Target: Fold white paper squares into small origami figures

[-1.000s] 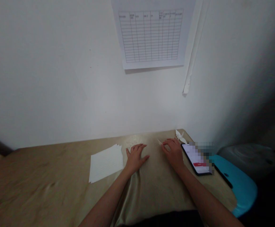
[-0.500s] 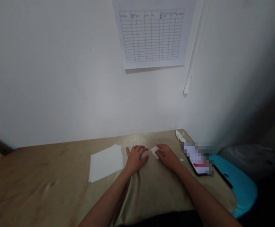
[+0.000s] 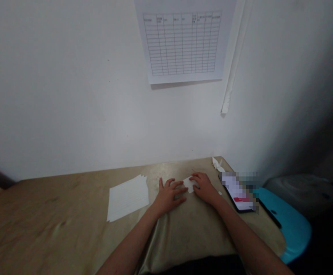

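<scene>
The slip [image 3: 189, 185], a small white piece of paper, lies on the cloth-covered table [image 3: 80, 202] between the two hands, near the table's wall side. The left hand [image 3: 168, 196] is open wide, palm down, its fingers spread and pointing right; a fingertip reaches the slip's left edge, though whether it presses there I cannot tell. The right hand [image 3: 203, 187] is bent, its fingertips over the slip's right part, with a narrow gap between thumb and forefinger; whether they pinch the paper or only rest on it I cannot tell. Left of the left hand, apart from it, lies a stack [image 3: 128, 198] of white sheets with uneven edges. A tiny white scrap [image 3: 220, 193] sits just beside the right wrist. Further right is the phone [image 3: 240, 200], its screen lit and partly blurred, with a folded white paper [image 3: 217, 164] near its far end. A blue seat [image 3: 295, 221] shows past the table's right edge. On the wall [image 3: 69, 95] hangs a chart [image 3: 183, 46] with a printed grid.
</scene>
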### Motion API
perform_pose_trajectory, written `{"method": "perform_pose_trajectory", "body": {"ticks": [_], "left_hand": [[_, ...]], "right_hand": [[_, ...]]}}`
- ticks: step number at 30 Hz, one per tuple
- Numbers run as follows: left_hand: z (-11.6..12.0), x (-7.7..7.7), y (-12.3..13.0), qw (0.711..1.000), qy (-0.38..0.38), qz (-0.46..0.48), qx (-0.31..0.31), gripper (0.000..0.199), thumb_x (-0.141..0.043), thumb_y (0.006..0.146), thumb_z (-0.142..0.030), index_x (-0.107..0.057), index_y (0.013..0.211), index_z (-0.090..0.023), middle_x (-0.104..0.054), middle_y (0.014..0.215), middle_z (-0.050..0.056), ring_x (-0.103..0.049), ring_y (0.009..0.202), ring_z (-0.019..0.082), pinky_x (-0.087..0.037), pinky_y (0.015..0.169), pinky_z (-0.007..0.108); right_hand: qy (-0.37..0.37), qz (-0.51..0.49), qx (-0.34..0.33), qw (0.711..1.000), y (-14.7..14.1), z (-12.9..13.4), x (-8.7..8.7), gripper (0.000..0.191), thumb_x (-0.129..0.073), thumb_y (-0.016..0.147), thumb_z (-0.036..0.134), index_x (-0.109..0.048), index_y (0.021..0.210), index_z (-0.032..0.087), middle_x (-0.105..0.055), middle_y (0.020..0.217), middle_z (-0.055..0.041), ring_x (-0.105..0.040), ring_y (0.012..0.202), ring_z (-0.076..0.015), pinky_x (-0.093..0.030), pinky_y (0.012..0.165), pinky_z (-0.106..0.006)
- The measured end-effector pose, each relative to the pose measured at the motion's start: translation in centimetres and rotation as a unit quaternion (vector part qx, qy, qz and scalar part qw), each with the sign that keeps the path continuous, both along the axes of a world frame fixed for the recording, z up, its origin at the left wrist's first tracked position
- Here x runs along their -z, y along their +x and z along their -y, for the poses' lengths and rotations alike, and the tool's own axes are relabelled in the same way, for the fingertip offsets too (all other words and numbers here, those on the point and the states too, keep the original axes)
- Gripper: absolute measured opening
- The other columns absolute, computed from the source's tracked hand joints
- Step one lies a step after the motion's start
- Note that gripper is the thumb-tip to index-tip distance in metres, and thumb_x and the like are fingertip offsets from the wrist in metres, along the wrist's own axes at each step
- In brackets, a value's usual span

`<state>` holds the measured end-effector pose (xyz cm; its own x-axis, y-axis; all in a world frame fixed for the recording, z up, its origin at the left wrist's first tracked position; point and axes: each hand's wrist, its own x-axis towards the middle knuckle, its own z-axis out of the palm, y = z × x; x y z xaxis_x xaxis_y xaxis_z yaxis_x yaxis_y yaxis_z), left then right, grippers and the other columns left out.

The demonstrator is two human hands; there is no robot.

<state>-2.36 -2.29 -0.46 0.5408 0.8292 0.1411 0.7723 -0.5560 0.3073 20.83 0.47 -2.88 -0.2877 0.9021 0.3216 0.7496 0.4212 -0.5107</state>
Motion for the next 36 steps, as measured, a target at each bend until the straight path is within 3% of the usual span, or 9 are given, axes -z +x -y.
{"method": "perform_pose_trajectory", "body": {"ticks": [3, 8, 14, 20, 26, 32, 36], "left_hand": [[0.0, 0.0, 0.1, 1.000, -0.008, 0.001, -0.006, 0.040, -0.059, 0.089, -0.055, -0.058, 0.129, -0.049, -0.051, 0.148, -0.005, -0.030, 0.143, 0.035, 0.010, 0.111, 0.075], [0.1, 0.0, 0.4, 1.000, -0.007, 0.007, -0.005, 0.041, -0.060, 0.087, -0.056, -0.059, 0.127, -0.046, -0.051, 0.148, -0.005, -0.027, 0.145, 0.036, 0.014, 0.109, 0.077], [0.3, 0.1, 0.5, 1.000, -0.004, -0.001, -0.009, 0.042, -0.060, 0.087, -0.057, -0.059, 0.127, -0.044, -0.048, 0.150, -0.003, -0.026, 0.146, 0.035, 0.012, 0.110, 0.076], [0.2, 0.4, 0.5, 0.999, 0.011, -0.003, -0.040, 0.042, -0.061, 0.087, -0.054, -0.060, 0.127, -0.043, -0.048, 0.149, 0.000, -0.029, 0.143, 0.034, 0.006, 0.113, 0.074], [0.1, 0.3, 0.4, 0.999, 0.020, -0.008, -0.031, 0.049, -0.061, 0.089, -0.051, -0.050, 0.136, -0.048, -0.046, 0.150, 0.002, -0.030, 0.142, 0.033, 0.001, 0.113, 0.075], [0.1, 0.3, 0.4, 0.999, 0.026, -0.004, -0.031, 0.051, -0.061, 0.089, -0.048, -0.048, 0.139, -0.048, -0.043, 0.152, 0.002, -0.030, 0.142, 0.033, -0.001, 0.113, 0.075], [0.0, 0.4, 0.4, 0.999, 0.024, -0.002, -0.032, 0.044, -0.058, 0.090, -0.051, -0.054, 0.134, -0.048, -0.043, 0.153, 0.001, -0.030, 0.142, 0.032, -0.001, 0.113, 0.075]], "right_hand": [[0.011, -0.006, 0.003, 1.000, 0.3, -0.3, 0.2, 0.037, -0.053, 0.083, 0.014, -0.068, 0.116, 0.021, -0.060, 0.132, -0.0105, -0.047, 0.129, -0.0244, -0.032, 0.113, -0.046], [-0.013, 0.004, 0.001, 1.000, 0.6, -0.6, 0.5, 0.048, -0.045, 0.085, 0.008, -0.063, 0.126, 0.025, -0.059, 0.136, -0.0057, -0.041, 0.136, -0.0236, -0.021, 0.117, -0.052], [-0.005, 0.008, 0.023, 1.000, 0.6, -0.4, 0.1, 0.041, -0.056, 0.079, 0.009, -0.070, 0.115, 0.024, -0.063, 0.113, -0.0088, -0.051, 0.115, -0.0241, -0.036, 0.107, -0.041], [-0.017, 0.001, 0.043, 0.999, 0.6, -0.3, -0.2, 0.033, -0.063, 0.080, 0.015, -0.071, 0.110, 0.026, -0.063, 0.107, -0.0073, -0.051, 0.111, -0.0255, -0.037, 0.103, -0.041], [-0.003, 0.003, 0.079, 0.997, 1.0, -0.8, -0.5, 0.018, -0.062, 0.083, 0.022, -0.076, 0.094, 0.024, -0.069, 0.097, -0.0066, -0.056, 0.105, -0.0250, -0.035, 0.101, -0.042], [-0.004, -0.030, 0.114, 0.993, 0.9, -0.7, -0.6, 0.019, -0.061, 0.086, 0.031, -0.078, 0.090, 0.025, -0.072, 0.096, -0.0068, -0.059, 0.101, -0.0254, -0.037, 0.099, -0.043], [-0.013, -0.037, 0.095, 0.995, 0.1, -0.2, -0.7, 0.021, -0.061, 0.087, 0.036, -0.079, 0.089, 0.026, -0.073, 0.099, -0.0079, -0.059, 0.105, -0.0262, -0.036, 0.101, -0.046]]}}
